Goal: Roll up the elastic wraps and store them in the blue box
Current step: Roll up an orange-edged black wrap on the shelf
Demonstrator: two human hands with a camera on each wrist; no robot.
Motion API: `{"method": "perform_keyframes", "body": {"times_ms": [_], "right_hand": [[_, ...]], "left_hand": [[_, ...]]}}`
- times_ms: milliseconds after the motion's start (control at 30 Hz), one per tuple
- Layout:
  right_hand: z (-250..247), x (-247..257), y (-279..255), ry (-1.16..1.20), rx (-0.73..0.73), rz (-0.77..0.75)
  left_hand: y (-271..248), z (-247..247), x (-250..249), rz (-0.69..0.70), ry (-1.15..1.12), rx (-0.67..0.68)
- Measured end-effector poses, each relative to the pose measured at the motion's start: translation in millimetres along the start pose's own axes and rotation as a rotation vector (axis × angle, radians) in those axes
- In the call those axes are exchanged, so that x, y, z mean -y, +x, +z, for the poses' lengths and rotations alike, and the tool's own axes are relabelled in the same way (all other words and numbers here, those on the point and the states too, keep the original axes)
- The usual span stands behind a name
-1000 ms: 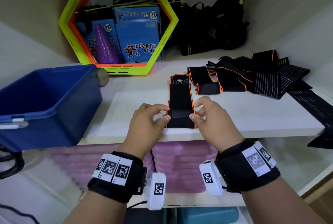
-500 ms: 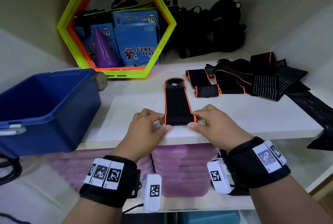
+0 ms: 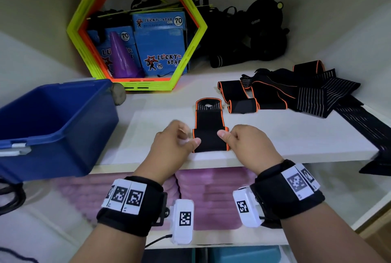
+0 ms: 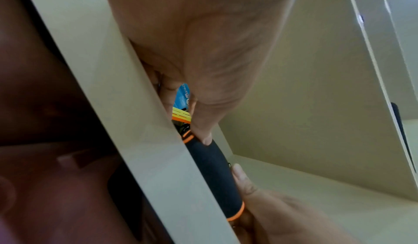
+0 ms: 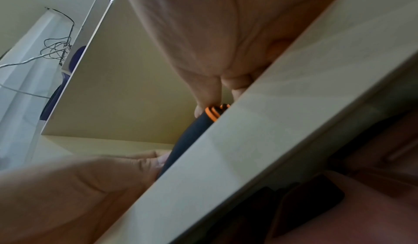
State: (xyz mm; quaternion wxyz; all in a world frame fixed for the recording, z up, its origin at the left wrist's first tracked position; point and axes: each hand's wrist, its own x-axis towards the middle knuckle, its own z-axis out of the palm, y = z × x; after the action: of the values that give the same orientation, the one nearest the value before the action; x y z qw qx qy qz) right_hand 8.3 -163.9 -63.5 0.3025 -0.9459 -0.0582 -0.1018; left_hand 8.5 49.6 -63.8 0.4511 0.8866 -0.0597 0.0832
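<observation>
A black elastic wrap (image 3: 209,121) with orange edging lies lengthwise on the white shelf (image 3: 296,136), its near end rolled into a short roll (image 3: 210,141) close to the front edge. My left hand (image 3: 177,138) pinches the roll's left end, thumb on top (image 4: 204,135). My right hand (image 3: 245,138) pinches its right end, thumb on the fabric (image 5: 199,110). The roll (image 4: 214,176) shows between both hands in the wrist views. The blue box (image 3: 53,127) stands open at the left, no wraps visible inside.
More black wraps (image 3: 296,91) lie tangled at the right of the shelf, one strap hanging over the edge. A yellow-green hexagon frame (image 3: 135,30) with blue packets and a purple cone stands at the back. Pink mats (image 3: 207,197) fill the lower shelf.
The near end of the wrap has been rolled away from me into a thicker roll. Both hands have shifted slightly forward with it.
</observation>
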Motion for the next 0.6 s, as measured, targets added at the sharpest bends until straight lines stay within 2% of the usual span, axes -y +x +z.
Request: {"method": "perform_keyframes", "body": {"times_ms": [133, 300, 400, 533, 600], "right_hand": [[5, -2, -2, 0.118, -0.089, -0.058], [6, -4, -8, -0.048, -0.138, -0.141], [-2, -5, -11, -0.018, -0.055, -0.157], [-16, -1, -14, 0.04, 0.148, -0.123], [-19, -1, -15, 0.057, 0.157, -0.13]], "left_hand": [[1, 3, 6, 0.052, 0.092, 0.02], [-3, 3, 8, 0.11, 0.271, 0.036], [-7, -3, 5, 0.103, 0.276, 0.109], [-6, -12, 7, 0.141, 0.271, 0.238], [-5, -16, 12, 0.155, 0.254, 0.268]]}}
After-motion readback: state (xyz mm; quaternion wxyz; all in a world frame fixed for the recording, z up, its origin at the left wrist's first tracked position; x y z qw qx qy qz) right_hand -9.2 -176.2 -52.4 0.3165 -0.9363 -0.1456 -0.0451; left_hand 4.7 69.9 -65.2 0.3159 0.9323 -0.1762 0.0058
